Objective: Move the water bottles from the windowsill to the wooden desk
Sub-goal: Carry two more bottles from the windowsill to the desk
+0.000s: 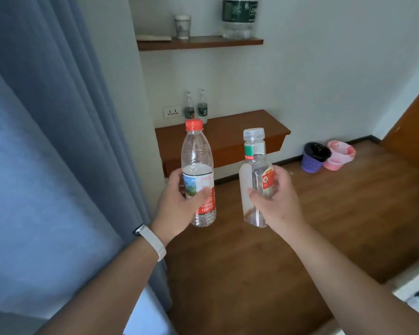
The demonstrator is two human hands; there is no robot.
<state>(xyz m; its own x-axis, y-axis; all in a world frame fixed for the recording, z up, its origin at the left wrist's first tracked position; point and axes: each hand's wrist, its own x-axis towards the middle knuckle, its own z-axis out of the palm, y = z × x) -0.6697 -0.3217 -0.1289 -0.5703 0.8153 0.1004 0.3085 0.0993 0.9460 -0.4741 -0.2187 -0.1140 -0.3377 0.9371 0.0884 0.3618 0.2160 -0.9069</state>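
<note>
Between blue curtain point(58, 117) and brown wooden floor point(324, 226), held upright in mid-air:

Item one: clear plastic water bottle with red cap point(197, 175), part filled, gripped at labelled waist by left hand point(179, 204), fingers wrapped closed round it, white wristband point(153, 241) at wrist.

Item two: clear squarish plastic bottle with clear cap point(255, 175), gripped at lower body by right hand point(276, 201), fingers likewise closed round it.

Destination: wall-mounted brown wooden desk point(240, 131) ahead, well apart from both; two small clear bottles point(196, 107) already stood at its back edge.

Handling, judged: light, thin-walled, likely to dent under squeeze; smooth, possibly slippery; best held mid-body, set down base first.
</note>
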